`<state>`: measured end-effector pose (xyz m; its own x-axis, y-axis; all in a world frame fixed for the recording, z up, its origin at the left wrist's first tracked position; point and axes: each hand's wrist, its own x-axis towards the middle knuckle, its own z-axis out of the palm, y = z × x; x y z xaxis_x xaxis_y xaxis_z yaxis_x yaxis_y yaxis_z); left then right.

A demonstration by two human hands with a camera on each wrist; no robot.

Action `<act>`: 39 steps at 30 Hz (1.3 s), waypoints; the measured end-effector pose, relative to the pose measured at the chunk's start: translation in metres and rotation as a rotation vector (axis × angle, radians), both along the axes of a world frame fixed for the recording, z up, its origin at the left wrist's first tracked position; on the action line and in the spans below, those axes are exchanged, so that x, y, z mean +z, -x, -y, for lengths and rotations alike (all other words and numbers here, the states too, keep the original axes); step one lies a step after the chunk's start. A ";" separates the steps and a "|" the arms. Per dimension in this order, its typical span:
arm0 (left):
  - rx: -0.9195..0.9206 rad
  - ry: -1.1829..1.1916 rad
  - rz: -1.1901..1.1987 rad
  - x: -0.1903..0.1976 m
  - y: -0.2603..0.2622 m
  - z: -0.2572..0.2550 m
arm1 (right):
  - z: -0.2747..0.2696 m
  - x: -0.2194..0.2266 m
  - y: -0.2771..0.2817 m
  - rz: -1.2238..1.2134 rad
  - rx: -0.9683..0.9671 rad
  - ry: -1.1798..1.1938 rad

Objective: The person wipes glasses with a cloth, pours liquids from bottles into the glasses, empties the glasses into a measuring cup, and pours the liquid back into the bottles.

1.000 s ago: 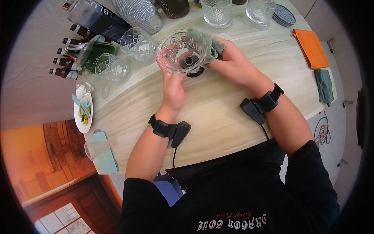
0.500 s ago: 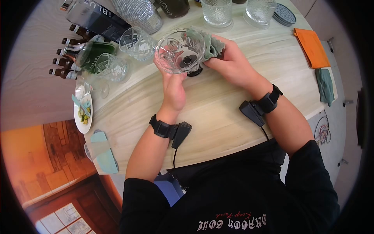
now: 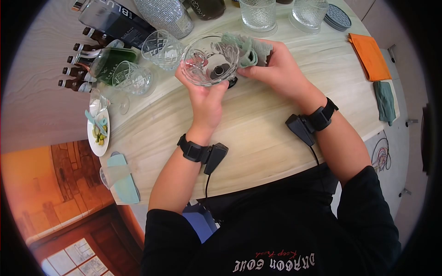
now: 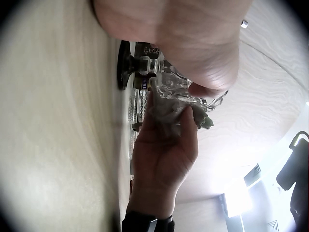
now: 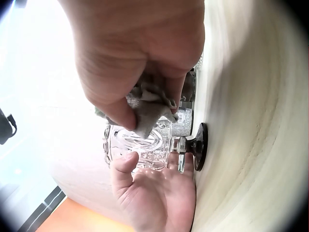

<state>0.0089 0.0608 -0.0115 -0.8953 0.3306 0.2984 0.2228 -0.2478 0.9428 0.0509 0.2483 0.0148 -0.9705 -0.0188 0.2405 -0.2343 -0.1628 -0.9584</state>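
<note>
A clear, patterned goblet (image 3: 202,76) with a scalloped rim is in front of me in the head view, its mouth facing up toward the camera. My left hand (image 3: 205,103) holds the bowl from the near left, its thumb on the near side. In the right wrist view the dark foot (image 5: 203,146) shows close over the table. Between the thumb and fingers of my right hand (image 3: 286,76) is a crumpled grey-green cloth (image 3: 246,49), pressed to the right side of the bowl. The left wrist view shows the cloth (image 4: 205,121) at the rim; part of the right fingers is hidden.
Two cut-glass tumblers (image 3: 162,49) and several bottles (image 3: 115,23) stand left and behind. Ribbed glasses (image 3: 258,16) and a dark coaster stack (image 3: 337,18) are at the back. An orange cloth (image 3: 369,57) and a green cloth (image 3: 384,101) lie right; a white plate (image 3: 105,138) left.
The goblet has shifted slightly left. My left thumb has come up against the near side of the bowl, and the cloth has been bunched differently in my right hand.
</note>
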 end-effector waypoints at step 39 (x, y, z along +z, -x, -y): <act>-0.144 -0.114 0.012 0.005 0.001 -0.001 | 0.009 -0.004 -0.002 -0.020 -0.099 -0.155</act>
